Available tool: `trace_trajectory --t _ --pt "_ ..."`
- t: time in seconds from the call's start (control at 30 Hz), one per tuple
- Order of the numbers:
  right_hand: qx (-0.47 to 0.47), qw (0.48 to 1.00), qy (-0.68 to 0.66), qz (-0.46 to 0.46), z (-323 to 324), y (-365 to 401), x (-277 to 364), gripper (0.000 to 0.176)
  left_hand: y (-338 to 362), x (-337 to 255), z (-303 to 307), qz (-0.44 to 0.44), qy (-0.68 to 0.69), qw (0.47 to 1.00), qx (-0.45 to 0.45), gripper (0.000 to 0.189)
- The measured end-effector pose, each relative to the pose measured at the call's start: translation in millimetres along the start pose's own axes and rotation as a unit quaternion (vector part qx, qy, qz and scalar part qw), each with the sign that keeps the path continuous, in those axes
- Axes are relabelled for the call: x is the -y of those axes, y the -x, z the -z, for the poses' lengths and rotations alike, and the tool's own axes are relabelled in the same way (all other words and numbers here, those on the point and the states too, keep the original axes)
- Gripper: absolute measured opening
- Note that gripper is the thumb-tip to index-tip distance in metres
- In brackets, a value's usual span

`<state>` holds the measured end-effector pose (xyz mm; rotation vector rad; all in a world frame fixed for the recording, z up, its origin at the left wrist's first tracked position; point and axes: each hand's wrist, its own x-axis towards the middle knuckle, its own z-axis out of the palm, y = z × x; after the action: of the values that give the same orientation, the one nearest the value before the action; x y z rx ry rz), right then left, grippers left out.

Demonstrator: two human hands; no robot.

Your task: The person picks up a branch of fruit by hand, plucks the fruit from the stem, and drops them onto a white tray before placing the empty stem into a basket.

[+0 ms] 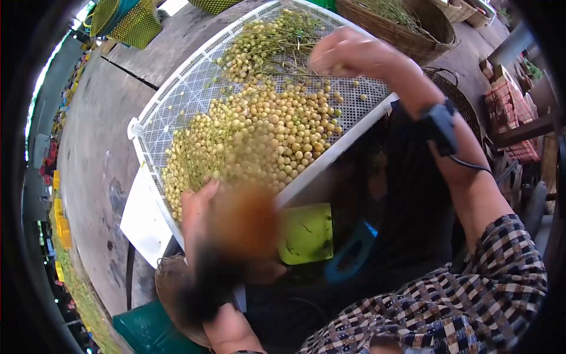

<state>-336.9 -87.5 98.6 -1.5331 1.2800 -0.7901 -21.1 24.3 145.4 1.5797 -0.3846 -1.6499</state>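
Currently: white perforated tray (177, 100), middle and near edge heaped with small round yellow-green fruits (277, 130), smooth, many on thin green stalks. Right hand (348, 53) is over the tray's far edge, fingers curled, blurred; can't tell if it grips anything. Left hand (200, 206) is on the fruits at the near corner, mostly blur-hidden; grip unclear.

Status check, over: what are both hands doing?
Left hand blurred, at near rim of white perforated plastic tray. Right hand curled over small round yellow fruits. Thin green stems among them.
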Motion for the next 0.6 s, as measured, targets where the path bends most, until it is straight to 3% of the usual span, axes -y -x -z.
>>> trace_trajectory --t 0.07,0.13,0.17,0.23,0.27,0.43,0.6 --pt "-0.031 0.999 0.002 0.018 38 26 -8 0.02 -2 2 15 -0.025 -0.021 0.999 0.009 0.014" --pt "-0.101 0.991 -0.075 -0.041 55 63 -7 0.021 -22 11 18 -0.074 -0.065 0.992 0.073 0.016" --pt "-0.094 0.991 -0.086 -0.035 64 75 -12 0.02 -45 28 25 -0.176 -0.066 0.982 0.018 0.017" --pt "-0.108 0.982 -0.131 -0.082 69 87 -16 0.015 -88 19 58 -0.155 -0.164 0.967 0.117 0.017" --pt "-0.096 0.976 -0.172 -0.089 69 90 -16 0.016 -82 20 51 -0.141 -0.152 0.975 0.08 0.019" --pt "-0.097 0.959 -0.25 -0.087 48 59 -36 0.017 -98 25 54 -0.15 -0.159 0.972 0.087 0.02" --pt "-0.119 0.974 -0.174 -0.088 31 34 -31 0.016 -89 26 54 -0.144 -0.133 0.975 0.101 0.02"
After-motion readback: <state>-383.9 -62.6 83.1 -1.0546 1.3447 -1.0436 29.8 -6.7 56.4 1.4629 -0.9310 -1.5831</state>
